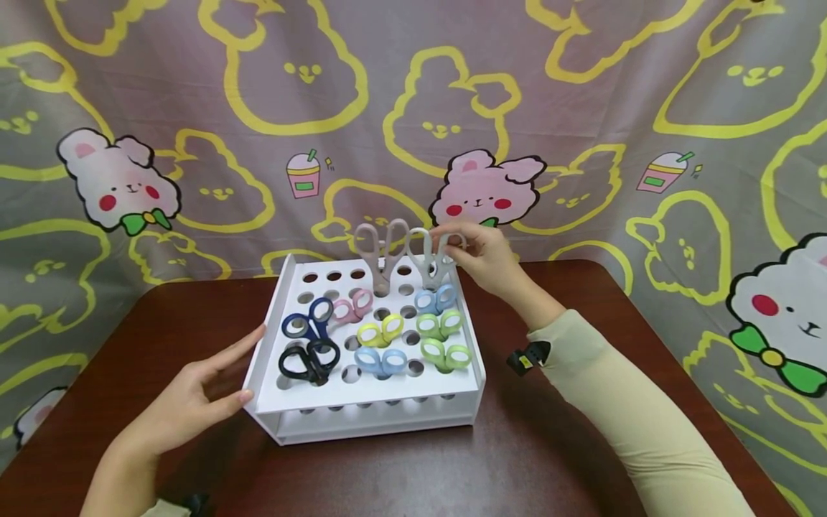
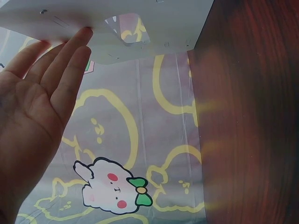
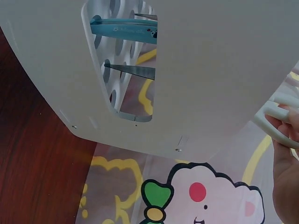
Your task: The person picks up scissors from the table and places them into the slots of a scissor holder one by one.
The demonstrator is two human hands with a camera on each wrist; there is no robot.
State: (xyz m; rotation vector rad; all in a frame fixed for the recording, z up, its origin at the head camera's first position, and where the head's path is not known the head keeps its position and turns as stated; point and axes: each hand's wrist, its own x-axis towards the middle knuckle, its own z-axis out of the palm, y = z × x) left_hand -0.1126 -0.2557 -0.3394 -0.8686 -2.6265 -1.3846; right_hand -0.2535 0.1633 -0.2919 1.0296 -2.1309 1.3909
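A white rack (image 1: 381, 396) with rows of round holes holds several scissors, handles up. At its far right corner my right hand (image 1: 487, 260) grips one handle loop of pale grey-white scissors (image 1: 431, 274), which stand upright in the rack. Greyish-pink scissors (image 1: 382, 267) stand just left of them. My left hand (image 1: 181, 406) rests its extended fingers and thumb against the rack's left side wall; the left wrist view shows the fingertips touching the white panel (image 2: 173, 23). Through the side cutout in the right wrist view, a teal blade cover (image 3: 126, 31) and a bare blade (image 3: 135, 71) hang below the holes.
Navy scissors (image 1: 311, 327) and black scissors (image 1: 316, 369) fill the rack's left side. Pink scissors (image 1: 352, 310), yellow scissors (image 1: 381, 332), and light-blue and green ones sit farther right. A dark wooden table (image 1: 413, 474) carries the rack, and a patterned curtain (image 1: 362, 158) hangs behind.
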